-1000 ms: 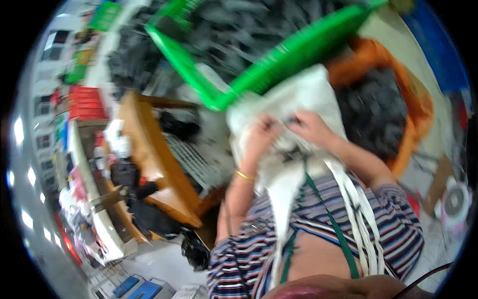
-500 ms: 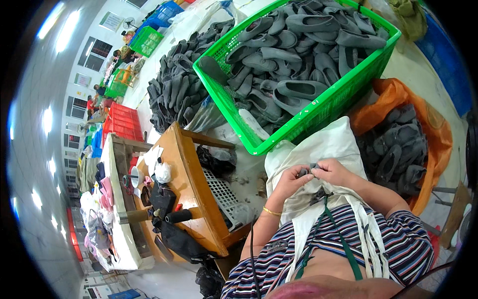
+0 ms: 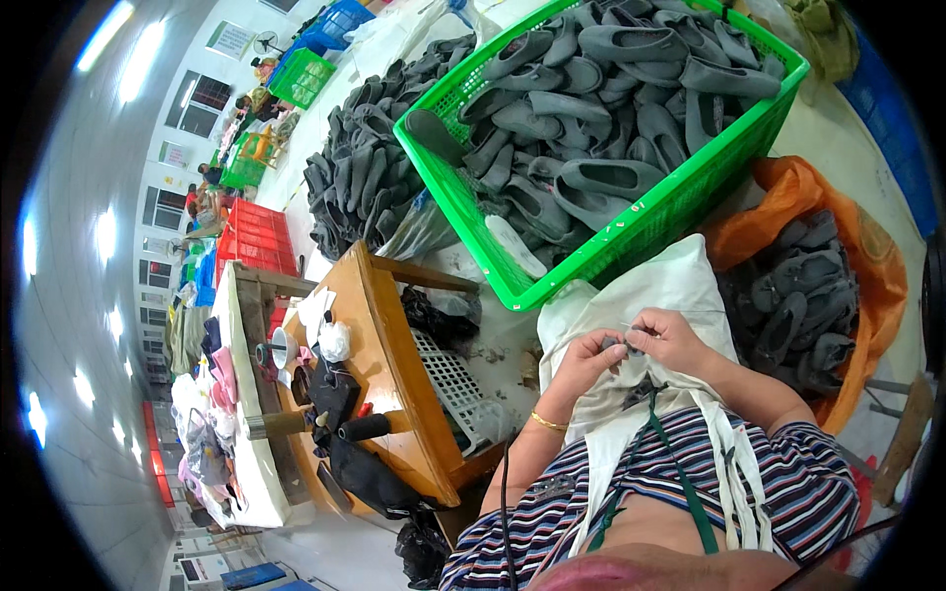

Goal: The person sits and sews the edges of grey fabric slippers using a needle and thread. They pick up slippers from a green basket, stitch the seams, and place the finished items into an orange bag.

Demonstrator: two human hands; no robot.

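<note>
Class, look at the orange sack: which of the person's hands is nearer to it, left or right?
Right. The right hand is to the left of the orange sack, apart from it; the left hand is farther left, beyond the right hand.

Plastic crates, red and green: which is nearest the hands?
The green plastic crate heaped with grey slip-on shoes; the red crate and other green ones stand much farther left.
</note>
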